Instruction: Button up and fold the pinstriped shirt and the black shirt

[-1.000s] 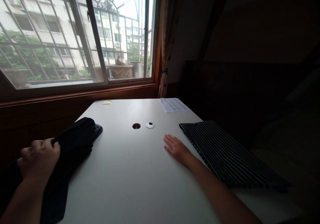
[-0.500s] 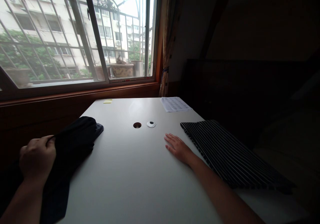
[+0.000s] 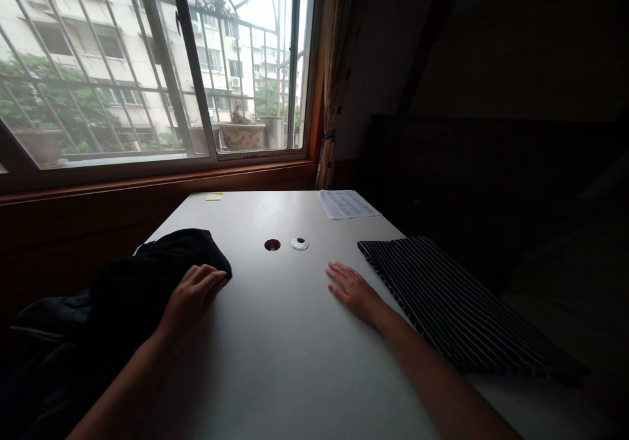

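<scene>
Two bare hands rest at a white table [image 3: 275,361], with directions read from the middle of its top. At nine o'clock lies a rumpled black garment [image 3: 142,283], bunched over the table's left side, with a pale-edged fold at its far left. A barred window [image 3: 162,67] stands beyond the table at eleven o'clock. The left hand [image 3: 194,293], at ten o'clock, has its bent fingers closed on the garment's right edge. Yellow sticky notes [image 3: 214,196] lie near the far edge at eleven o'clock. Toward twelve are a round hole [image 3: 272,245] and, just right of it, a white cap [image 3: 299,243] with a dark opening. Printed sheets [image 3: 350,205] lie at one o'clock. The right hand [image 3: 352,291], at two o'clock, lies palm down, its fingers extended and released. At three o'clock, a black-and-white striped cloth [image 3: 462,309] lies spread flat.
</scene>
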Demonstrator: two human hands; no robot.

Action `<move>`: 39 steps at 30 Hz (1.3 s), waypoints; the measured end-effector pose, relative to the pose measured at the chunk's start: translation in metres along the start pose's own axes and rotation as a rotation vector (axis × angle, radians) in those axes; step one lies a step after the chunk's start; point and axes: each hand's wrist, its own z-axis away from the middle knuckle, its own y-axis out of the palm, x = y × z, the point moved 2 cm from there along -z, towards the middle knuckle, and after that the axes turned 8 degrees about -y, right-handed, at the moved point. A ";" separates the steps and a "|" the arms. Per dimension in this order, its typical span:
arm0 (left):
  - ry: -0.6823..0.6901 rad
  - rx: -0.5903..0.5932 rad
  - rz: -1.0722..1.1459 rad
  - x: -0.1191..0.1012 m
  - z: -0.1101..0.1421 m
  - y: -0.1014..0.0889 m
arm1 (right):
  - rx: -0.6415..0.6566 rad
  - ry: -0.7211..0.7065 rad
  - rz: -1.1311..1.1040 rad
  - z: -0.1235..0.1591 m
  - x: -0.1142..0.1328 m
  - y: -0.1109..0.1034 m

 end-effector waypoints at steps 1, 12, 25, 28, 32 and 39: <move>0.062 0.065 0.084 -0.015 0.002 0.011 | 0.001 0.001 0.003 0.000 0.000 0.000; 0.464 0.517 0.541 -0.107 0.046 0.073 | -0.114 -0.141 -0.031 0.002 0.028 -0.017; 0.439 0.553 0.465 -0.110 0.035 0.043 | -0.211 -0.347 -0.090 -0.010 0.070 -0.020; 0.412 0.414 0.337 -0.098 0.031 0.040 | -0.311 -0.157 -0.152 -0.005 0.041 -0.029; 0.367 0.273 0.307 -0.077 0.025 0.038 | -0.421 0.024 -0.243 0.002 0.002 -0.035; 0.131 0.169 0.225 -0.048 0.016 0.048 | -0.615 0.040 -0.235 0.006 0.015 -0.046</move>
